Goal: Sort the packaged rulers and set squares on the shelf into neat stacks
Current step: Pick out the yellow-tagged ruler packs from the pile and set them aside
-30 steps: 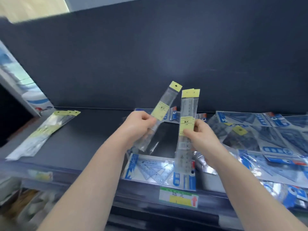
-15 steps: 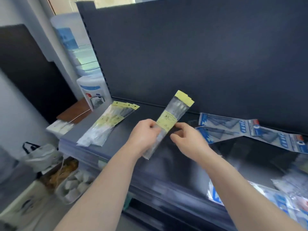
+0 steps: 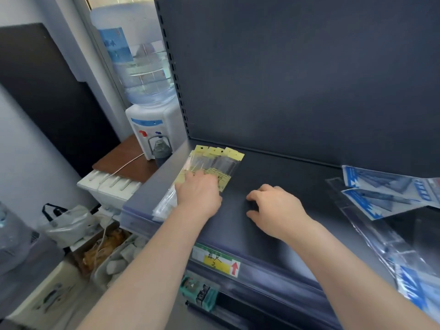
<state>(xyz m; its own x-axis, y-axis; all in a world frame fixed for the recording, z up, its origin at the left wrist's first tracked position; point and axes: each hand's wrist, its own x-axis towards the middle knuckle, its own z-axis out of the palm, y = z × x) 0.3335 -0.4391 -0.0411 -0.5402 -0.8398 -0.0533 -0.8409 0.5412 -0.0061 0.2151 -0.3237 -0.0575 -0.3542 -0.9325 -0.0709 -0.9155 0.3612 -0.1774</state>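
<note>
Fingers of the left hand flat, pressing on the packaged rulers, fanned at the left end of the dark shelf. Fingers of the right hand loosely curled, gripping nothing, tips on bare shelf nearby. Set squares well right of those fingers. Water dispenser beyond the left fingers.

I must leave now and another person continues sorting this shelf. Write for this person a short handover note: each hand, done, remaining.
Left hand: flat on the ruler packs, at the left end of the shelf.
Right hand: loosely curled, empty, down at the shelf surface.
Done: rulers gathered in one pile, tops fanned.
Left to do: square that pile; stack the blue set-square packs, scattered at the right.
</note>
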